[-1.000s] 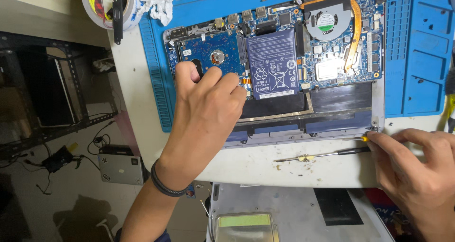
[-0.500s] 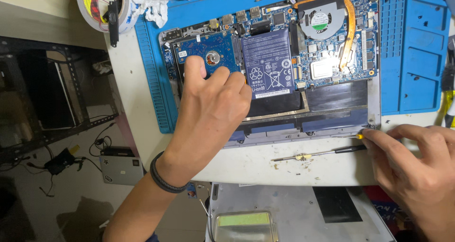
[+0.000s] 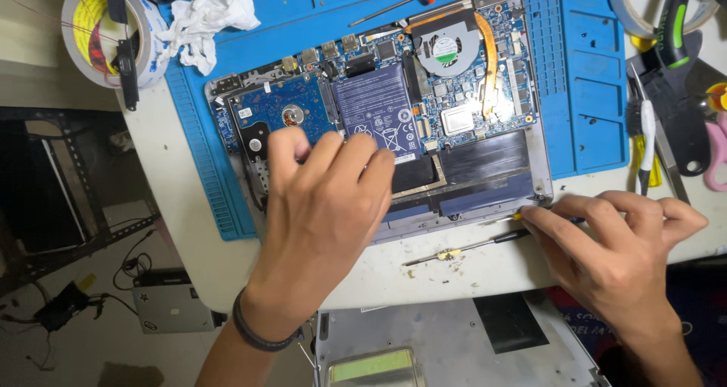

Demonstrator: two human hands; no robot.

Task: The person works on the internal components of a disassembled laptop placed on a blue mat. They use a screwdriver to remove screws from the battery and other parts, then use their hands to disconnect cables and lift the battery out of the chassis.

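The bench (image 3: 485,269) is a pale, scuffed surface carrying a blue ribbed work mat (image 3: 583,76) across its far half. Directly on the bench, at the far left, lies a roll of tape (image 3: 98,35). A thin screwdriver (image 3: 462,248) lies near the front edge, right of centre. At the far right lie another tape roll (image 3: 628,12), a black-and-green tool (image 3: 674,39) and pink-handled scissors (image 3: 716,156). The opened laptop base (image 3: 454,198) overhangs the mat's near edge onto the bench.
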